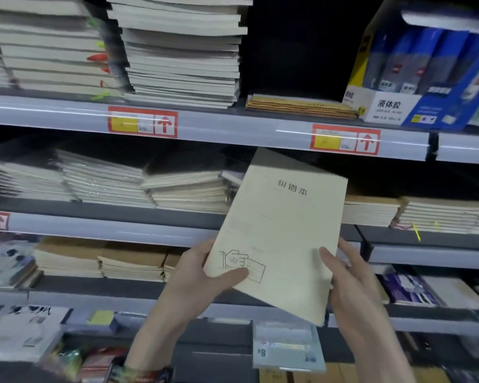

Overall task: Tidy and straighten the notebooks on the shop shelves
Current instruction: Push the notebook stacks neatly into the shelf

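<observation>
Standing tall toward the left end of the upper shelf point(233, 128), white notebook stacks point(177, 51) are leaning a little unevenly, and lower piles point(188, 189) are lying along the shelf beneath. In front of that lower shelf the person's left hand point(202, 272) is gripping the bottom-left corner of a cream notebook point(282, 230), thumb across the cover, fingers behind. The notebook is being held in the air, off any shelf, its top leaning right and reaching the upper shelf's front edge. The right hand point(351, 283) is clasping its right edge, thumb on the cover. Farther right, a blue glue box point(415, 78) is sitting on the upper shelf.
</observation>
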Motion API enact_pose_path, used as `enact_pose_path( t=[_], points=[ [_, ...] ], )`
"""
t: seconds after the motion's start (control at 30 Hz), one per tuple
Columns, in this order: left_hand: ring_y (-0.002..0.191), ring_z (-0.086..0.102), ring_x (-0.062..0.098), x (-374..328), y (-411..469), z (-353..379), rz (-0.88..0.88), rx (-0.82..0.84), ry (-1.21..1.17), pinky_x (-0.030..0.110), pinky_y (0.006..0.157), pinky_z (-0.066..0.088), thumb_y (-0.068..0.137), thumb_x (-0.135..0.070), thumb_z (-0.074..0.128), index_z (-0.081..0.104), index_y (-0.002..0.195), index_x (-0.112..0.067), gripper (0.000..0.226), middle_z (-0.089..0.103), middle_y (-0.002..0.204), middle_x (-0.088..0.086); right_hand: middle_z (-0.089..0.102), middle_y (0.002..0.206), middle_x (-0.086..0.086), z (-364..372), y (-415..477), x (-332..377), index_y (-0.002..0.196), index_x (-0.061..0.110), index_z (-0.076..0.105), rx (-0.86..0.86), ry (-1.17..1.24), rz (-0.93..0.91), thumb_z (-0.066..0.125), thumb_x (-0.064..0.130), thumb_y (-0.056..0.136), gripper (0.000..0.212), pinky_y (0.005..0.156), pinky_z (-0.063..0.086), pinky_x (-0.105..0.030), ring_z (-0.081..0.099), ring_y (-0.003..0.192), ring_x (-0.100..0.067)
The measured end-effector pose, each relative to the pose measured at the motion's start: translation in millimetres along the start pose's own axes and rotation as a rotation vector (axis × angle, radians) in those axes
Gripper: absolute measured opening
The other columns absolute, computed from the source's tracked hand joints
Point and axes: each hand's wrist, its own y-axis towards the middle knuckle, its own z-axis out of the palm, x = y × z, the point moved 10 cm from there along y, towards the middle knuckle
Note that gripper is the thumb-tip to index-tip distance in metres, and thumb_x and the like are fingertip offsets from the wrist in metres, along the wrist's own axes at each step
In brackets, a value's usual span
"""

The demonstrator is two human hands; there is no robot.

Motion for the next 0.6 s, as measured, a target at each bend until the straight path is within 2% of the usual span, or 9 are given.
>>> enact_pose_path(
  t=[0.17,0.27,0.4,0.5,0.6],
  points=[
    [0.101,0.069,0.004,4,-12,18,-0.021,0.082,-0.048,0.026,0.087,0.057,0.093,-0.019,0.067,0.063,0.120,-0.028,0.028,0.074,0.109,-0.015,0.076,0.102,0.000,-8,-12,-17,0.124,0.023,0.061,-0.033,0.004,0.024,0.063,0.014,0.096,0.030,0.074,0.056,-0.039,0.073,0.092,-0.023],
    [0.102,0.068,0.000,5,-16,28,-0.017,0.064,-0.066,0.022,0.088,0.055,0.101,-0.020,0.055,0.060,0.123,-0.032,0.026,0.072,0.111,-0.019,0.077,0.102,0.000,-14,-19,-20,0.123,0.022,0.060,-0.027,-0.054,0.022,0.059,0.013,0.099,0.025,0.081,0.058,-0.043,0.074,0.092,-0.025],
    [0.101,0.068,0.001,16,-19,43,-0.059,0.050,-0.101,0.023,0.085,0.054,0.102,-0.027,0.052,0.060,0.121,-0.030,0.021,0.072,0.111,-0.017,0.077,0.103,-0.004,-29,-23,-16,0.118,0.021,0.063,-0.036,-0.123,0.006,0.057,0.015,0.100,0.019,0.086,0.057,-0.046,0.074,0.093,-0.028],
    [0.102,0.068,0.002,13,-19,55,-0.067,0.048,-0.131,0.028,0.089,0.054,0.103,-0.033,0.048,0.062,0.119,-0.031,0.021,0.072,0.111,-0.015,0.076,0.103,-0.005,-42,-20,-12,0.118,0.019,0.062,-0.049,-0.140,-0.008,0.056,0.014,0.101,0.019,0.090,0.056,-0.050,0.073,0.097,-0.030],
    [0.099,0.067,-0.004,4,-21,66,-0.066,0.024,-0.167,0.020,0.084,0.050,0.106,-0.034,0.040,0.064,0.116,-0.034,0.026,0.073,0.105,-0.021,0.076,0.107,-0.002,-54,-18,-6,0.120,0.019,0.061,-0.052,-0.140,-0.025,0.056,0.014,0.101,0.020,0.092,0.055,-0.050,0.071,0.101,-0.029]
  ],
)
